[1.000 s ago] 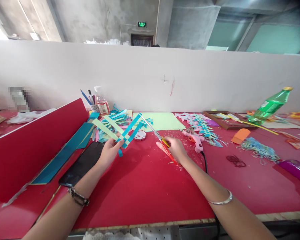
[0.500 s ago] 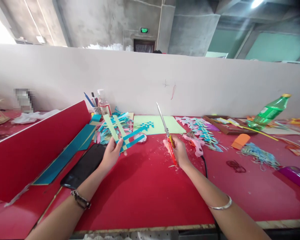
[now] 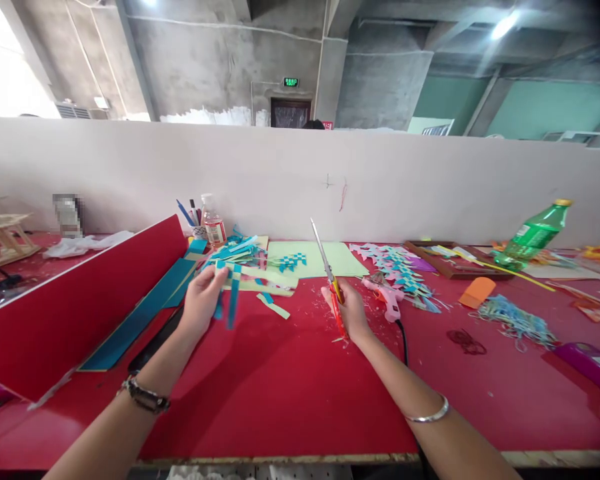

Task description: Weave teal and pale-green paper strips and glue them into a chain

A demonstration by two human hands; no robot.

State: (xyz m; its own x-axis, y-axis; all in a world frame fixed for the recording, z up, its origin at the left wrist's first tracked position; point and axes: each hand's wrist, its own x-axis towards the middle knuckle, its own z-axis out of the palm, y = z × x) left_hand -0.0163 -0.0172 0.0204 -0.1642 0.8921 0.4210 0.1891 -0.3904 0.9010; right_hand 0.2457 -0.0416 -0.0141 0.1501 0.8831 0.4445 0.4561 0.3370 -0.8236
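Pinched in my left hand is a small weave of teal and pale-green paper strips, its long ends stretching right and hanging down, somewhat blurred. My right hand grips a pair of scissors by red and yellow handles, with the blades together and pointing up and away. Between the hands, a short cut strip lies on the red tabletop. Beyond my left hand rises a heap of teal and pale strips. Small checkered woven pieces rest on a pale-green sheet.
Right of the scissors lie a pink glue gun with a black cord and a pile of woven pieces. Farther right are a brown tray, a leaning green bottle and tangled thread. A red board stands at left.
My left hand has moved left and turned the weave, so its ends now hang down. A loose cut strip now lies on the table. The view has tilted slightly upward.
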